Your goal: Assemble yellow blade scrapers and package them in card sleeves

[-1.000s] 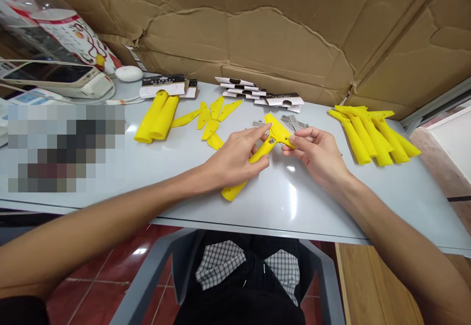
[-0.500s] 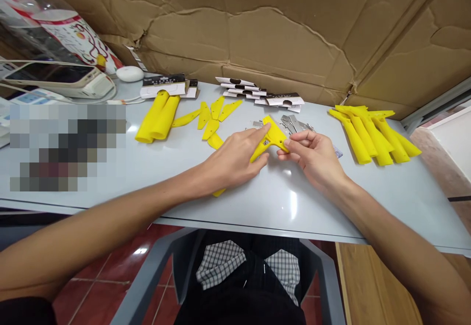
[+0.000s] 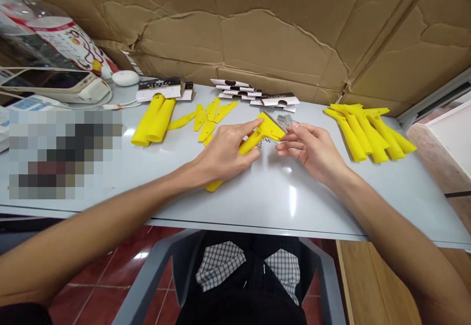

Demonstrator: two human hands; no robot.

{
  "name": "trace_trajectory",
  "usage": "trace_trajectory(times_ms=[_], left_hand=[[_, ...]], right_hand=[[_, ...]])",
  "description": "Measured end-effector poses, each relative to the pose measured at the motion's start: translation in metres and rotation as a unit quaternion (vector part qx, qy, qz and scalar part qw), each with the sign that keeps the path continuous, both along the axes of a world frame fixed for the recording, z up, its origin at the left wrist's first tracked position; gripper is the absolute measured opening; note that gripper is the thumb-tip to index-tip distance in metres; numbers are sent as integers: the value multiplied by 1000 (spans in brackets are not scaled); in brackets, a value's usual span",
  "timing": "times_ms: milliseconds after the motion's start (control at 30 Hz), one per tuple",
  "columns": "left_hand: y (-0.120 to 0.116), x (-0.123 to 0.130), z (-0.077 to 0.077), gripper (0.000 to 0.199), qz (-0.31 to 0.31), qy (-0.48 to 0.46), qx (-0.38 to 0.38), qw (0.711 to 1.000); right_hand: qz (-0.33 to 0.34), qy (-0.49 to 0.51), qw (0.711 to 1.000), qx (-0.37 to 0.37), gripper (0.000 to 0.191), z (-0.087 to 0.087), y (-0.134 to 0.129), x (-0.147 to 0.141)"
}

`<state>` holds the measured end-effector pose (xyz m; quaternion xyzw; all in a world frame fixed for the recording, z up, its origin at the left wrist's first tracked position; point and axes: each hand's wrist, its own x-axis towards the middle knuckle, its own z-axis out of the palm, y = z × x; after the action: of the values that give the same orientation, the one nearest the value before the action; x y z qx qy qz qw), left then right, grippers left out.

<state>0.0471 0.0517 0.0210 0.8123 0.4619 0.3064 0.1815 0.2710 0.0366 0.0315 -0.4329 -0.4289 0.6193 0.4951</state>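
Observation:
My left hand [image 3: 226,150] is wrapped round the handle of a yellow scraper [image 3: 270,127], its index finger lying along the head. A grey metal strip [image 3: 275,121] runs along the scraper's front edge. At the head's right corner, my right hand [image 3: 312,148] has its thumb and forefinger together, with the other fingers curled; what is between the tips cannot be made out. Loose metal plates [image 3: 286,119] lie just behind those fingertips. Small screws [image 3: 265,142] show on the table beside the scraper's neck. Several flat yellow pieces [image 3: 206,129] lie left of the scraper.
Two yellow handles [image 3: 153,121] lie at the left, several more yellow scraper bodies [image 3: 362,131] at the right. Black-and-white cards [image 3: 237,89] sit along the cardboard wall [image 3: 228,40]. A handheld device [image 3: 55,87], cables and bottles [image 3: 69,40] crowd the left back.
The scraper has turned slightly, and a metal strip now shows along its front edge. My right fingers have shifted up from the yellow corner towards the metal plates. Screws have come into view.

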Motion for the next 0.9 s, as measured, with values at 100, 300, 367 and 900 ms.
trace_trajectory(times_ms=[100,300,367,900], left_hand=[[-6,-1,-2,64,-29,49,74,996],[-19,1,1,64,-43,196,64,978],[-20,3,1,64,-40,206,64,976],[-20,4,0,61,-32,219,68,973]], right_hand=[[44,1,999,-15,35,0,-2,-1],[64,-22,997,-27,30,-5,-4,-1],[51,-32,998,-29,32,-8,-4,-1],[52,-104,993,25,23,-12,-3,0]])
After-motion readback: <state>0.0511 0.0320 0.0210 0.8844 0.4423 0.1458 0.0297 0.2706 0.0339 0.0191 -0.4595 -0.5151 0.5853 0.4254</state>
